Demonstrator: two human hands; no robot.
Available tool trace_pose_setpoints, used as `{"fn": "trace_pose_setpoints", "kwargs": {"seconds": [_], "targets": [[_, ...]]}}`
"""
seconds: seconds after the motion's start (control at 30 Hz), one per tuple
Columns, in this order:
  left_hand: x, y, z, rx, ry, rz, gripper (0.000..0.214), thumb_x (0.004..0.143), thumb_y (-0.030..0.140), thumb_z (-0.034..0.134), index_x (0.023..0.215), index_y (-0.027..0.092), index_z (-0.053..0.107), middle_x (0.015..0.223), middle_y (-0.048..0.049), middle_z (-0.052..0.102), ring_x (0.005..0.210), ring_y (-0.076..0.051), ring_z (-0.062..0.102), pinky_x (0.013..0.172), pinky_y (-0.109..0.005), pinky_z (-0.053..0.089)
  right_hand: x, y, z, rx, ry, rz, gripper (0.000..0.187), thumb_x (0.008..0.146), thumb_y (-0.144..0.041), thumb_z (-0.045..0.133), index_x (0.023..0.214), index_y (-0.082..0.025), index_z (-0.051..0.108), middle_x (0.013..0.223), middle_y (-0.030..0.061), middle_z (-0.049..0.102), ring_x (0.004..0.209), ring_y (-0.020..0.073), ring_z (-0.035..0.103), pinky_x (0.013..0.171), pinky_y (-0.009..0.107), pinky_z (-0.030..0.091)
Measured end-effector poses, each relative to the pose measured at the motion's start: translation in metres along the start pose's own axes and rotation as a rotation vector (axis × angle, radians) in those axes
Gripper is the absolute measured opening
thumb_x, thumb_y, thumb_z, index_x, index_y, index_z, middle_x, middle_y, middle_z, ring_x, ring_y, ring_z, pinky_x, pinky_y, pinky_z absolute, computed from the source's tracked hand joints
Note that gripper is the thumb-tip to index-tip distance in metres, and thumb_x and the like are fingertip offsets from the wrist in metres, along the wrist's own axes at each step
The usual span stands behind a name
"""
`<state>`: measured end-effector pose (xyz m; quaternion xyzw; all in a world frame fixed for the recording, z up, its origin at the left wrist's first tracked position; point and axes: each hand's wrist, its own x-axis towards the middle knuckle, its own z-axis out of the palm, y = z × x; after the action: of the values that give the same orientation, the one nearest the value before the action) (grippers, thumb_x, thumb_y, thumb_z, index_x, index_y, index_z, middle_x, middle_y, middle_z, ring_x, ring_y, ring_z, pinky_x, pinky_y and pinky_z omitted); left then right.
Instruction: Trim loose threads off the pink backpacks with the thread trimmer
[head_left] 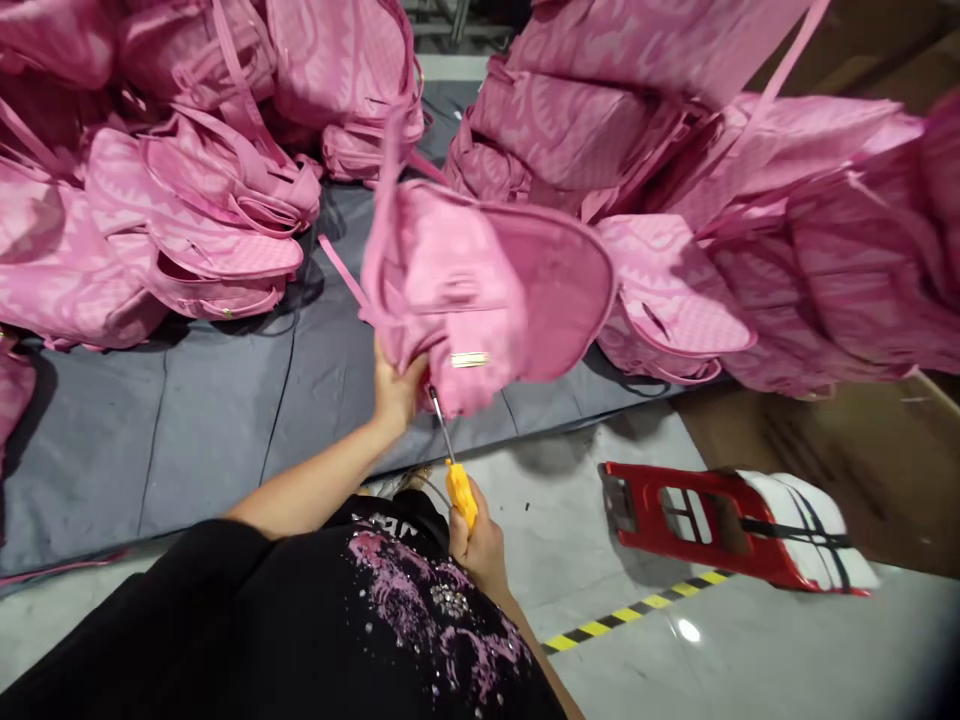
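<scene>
A pink patterned backpack [472, 290] with its flap hanging out to the right is held up at the front edge of the padded grey table. My left hand [397, 395] is closed on its lower left side, fingers partly hidden by the fabric. A small gold-coloured plate [470, 359] shows on the bag's front. Below it, my right hand [478, 535] grips a yellow-handled tool [460, 490] with a slim metal shaft. The shaft points up and its tip is at the bag's bottom edge, close to my left fingers; whether it touches is hard to tell.
Pink backpacks [195, 220] lie heaped on the left of the grey table [217, 400], with more pink bags [675, 160] stacked on the right. On the floor at right are a red and white frame-like object [720, 525], yellow-black tape [637, 612] and brown cardboard [817, 470].
</scene>
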<state>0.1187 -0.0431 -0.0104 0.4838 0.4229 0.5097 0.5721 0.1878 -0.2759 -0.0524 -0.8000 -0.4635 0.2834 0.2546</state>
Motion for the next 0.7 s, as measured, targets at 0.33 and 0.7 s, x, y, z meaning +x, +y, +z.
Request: {"fn": "trace_pose_setpoints", "kwargs": {"seconds": [0.33, 0.7], "targets": [[-0.075, -0.03, -0.118, 0.926, -0.644, 0.179, 0.079, 0.075, 0.036, 0.079, 0.147, 0.025, 0.047, 0.155, -0.0164, 0.043, 0.148, -0.038, 0.03, 0.12, -0.061, 0.02, -0.002, 0.06, 0.012, 0.008, -0.262, 0.202, 0.057, 0.093, -0.056, 0.027, 0.111, -0.015, 0.063, 0.081, 0.0108, 0.071, 0.075, 0.028, 0.068, 0.068, 0.036, 0.049], [0.048, 0.02, -0.086, 0.999, -0.179, 0.386, 0.027, 0.082, 0.019, 0.058, 0.102, 0.021, 0.075, 0.09, -0.0031, 0.077, 0.083, -0.019, 0.071, 0.073, -0.026, 0.049, -0.013, 0.015, -0.016, 0.591, 0.037, 0.148, 0.052, 0.095, -0.068, 0.031, 0.088, -0.021, 0.052, 0.055, -0.0042, 0.047, 0.046, 0.0135, 0.044, 0.046, 0.026, 0.038]]}}
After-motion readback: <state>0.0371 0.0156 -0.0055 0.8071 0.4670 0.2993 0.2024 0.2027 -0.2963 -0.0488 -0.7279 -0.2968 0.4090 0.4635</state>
